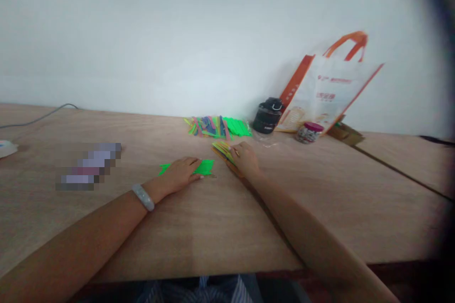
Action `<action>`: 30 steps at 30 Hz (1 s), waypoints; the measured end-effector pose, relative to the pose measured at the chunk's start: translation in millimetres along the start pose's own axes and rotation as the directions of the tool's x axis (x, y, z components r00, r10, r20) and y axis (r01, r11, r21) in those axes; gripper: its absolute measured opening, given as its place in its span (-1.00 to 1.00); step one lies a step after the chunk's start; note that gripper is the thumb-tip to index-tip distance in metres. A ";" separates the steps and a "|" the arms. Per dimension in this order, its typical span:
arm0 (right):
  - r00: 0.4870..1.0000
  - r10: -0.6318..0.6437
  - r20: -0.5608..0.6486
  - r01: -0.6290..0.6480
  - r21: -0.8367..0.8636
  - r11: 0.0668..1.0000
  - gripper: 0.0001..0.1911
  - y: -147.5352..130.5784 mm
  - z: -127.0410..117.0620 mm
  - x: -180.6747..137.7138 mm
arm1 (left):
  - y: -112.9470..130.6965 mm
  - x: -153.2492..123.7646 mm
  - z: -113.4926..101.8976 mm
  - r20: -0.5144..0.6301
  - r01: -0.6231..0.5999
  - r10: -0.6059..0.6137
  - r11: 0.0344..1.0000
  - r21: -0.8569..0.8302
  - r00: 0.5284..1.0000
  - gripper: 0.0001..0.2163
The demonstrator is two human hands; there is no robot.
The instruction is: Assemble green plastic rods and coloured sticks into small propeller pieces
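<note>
My left hand (183, 173), a pale bangle at its wrist, lies flat with fingers stretched over bright green strips (205, 167) on the table. Their ends stick out on both sides of the hand. To the right, my right hand (245, 157) has its fingers closed on yellow strips (222, 147), with orange-brown ones along their edge. The fingers partly hide this bundle. Beyond both hands lies a spread of mixed-colour strips (208, 126) in pink, blue and yellow, beside a separate group of green strips (237, 127).
A black lidded bottle (267, 116) and a jar with a magenta lid (310, 132) stand before a white and orange bag (320, 90) by the wall. At left are a blurred-out flat object (90, 165) and a cable (42, 117). A seam crosses the wooden table (170, 241).
</note>
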State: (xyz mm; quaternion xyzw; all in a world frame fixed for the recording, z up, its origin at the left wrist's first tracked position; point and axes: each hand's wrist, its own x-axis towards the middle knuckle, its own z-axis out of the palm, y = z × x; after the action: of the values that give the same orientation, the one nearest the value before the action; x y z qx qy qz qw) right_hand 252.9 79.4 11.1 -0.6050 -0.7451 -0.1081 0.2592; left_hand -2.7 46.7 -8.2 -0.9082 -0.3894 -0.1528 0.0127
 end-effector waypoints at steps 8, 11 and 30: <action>0.947 -0.307 -0.099 0.317 0.108 0.942 -0.69 -30.7 -4.5 -18.2 | 7.2 -2.1 -6.2 0.004 0.001 -0.001 0.998 0.070 1.000 -0.46; 0.905 -0.415 -0.096 0.425 0.145 0.894 -0.71 -41.4 -12.3 -30.8 | 10.8 -9.0 -13.2 -0.038 -0.014 0.017 0.997 0.080 0.999 -0.45; 0.951 -0.306 -0.043 0.301 0.357 0.884 -0.64 -29.5 -27.1 -58.1 | -28.5 -55.4 -12.4 0.031 0.334 -0.334 0.932 -0.143 0.942 -0.13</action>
State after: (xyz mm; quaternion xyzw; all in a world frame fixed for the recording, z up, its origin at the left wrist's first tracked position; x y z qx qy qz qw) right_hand 239.3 10.2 8.4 -0.4241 -0.8395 -0.0051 0.3397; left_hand -62.3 25.8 -15.0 -0.8278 -0.5258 -0.1778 -0.0811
